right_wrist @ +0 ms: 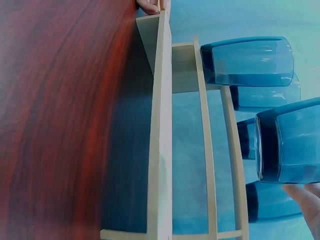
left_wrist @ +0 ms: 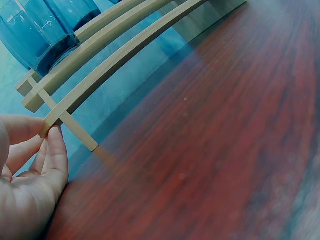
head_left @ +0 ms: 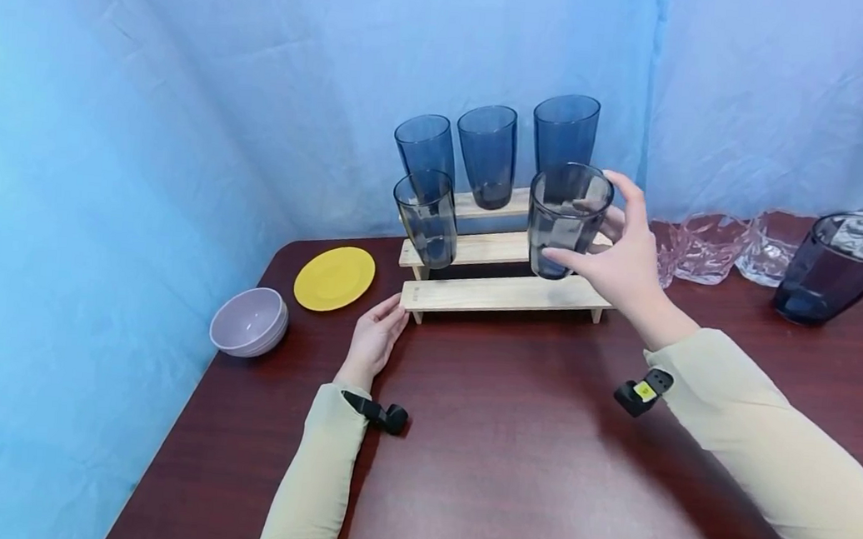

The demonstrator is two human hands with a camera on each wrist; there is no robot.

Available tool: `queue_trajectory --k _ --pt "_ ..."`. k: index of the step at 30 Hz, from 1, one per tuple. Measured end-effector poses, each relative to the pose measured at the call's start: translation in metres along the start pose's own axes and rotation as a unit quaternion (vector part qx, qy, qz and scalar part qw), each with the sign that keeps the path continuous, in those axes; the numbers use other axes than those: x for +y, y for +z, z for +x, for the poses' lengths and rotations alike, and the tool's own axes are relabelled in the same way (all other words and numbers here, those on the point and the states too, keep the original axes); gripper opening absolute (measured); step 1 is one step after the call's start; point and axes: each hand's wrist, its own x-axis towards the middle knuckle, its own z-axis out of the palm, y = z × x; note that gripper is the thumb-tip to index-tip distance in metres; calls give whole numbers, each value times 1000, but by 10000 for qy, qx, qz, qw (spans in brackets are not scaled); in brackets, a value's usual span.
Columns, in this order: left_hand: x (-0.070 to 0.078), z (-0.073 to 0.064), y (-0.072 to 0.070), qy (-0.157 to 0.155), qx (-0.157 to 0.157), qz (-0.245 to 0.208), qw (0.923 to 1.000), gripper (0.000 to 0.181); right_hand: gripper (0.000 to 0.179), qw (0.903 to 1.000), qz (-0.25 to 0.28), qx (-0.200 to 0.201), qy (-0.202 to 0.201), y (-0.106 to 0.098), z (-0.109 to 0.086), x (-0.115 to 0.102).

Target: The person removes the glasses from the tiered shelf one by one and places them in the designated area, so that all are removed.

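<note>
A three-step wooden rack (head_left: 505, 297) stands on the table. My left hand (head_left: 374, 342) pinches the left end of its lowest step, thumb and fingertips on the board's edge in the left wrist view. In my right hand (head_left: 630, 267) a blue-grey drinking glass (head_left: 559, 212) is held upright, thumb on the near side. From the right wrist, the base of this glass (right_wrist: 295, 145) shows apart from the boards. Three matching glasses (head_left: 487, 152) line the top step, and another glass (head_left: 429, 223) stands at the left of the middle step.
Left of the rack lie a yellow plate (head_left: 335, 279) and a pale purple bowl (head_left: 247, 323). Several clear glasses (head_left: 711, 247) stand to the right, beside a dark tumbler (head_left: 825, 272). A blue curtain (head_left: 324, 87) hangs close behind the rack.
</note>
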Motion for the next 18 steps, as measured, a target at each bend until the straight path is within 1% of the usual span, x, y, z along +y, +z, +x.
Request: queue_trajectory --k 4,9,14,17,18 --pt "-2 -2 -2 8 -53 14 10000 44 100 9998 -53 51 -201 -9 -12 4" --pt "-2 -2 -2 42 -60 -9 10000 44 99 9995 -71 117 -269 -23 -23 9" --pt "-2 -1 0 79 -7 -91 9999 43 99 9989 236 130 -388 -38 -30 12" --pt "-2 0 0 108 -2 -111 9999 42 99 9989 155 149 -425 -46 -35 15" --pt "-2 0 0 120 0 -101 9999 42 100 9991 31 171 -399 -48 -37 15"
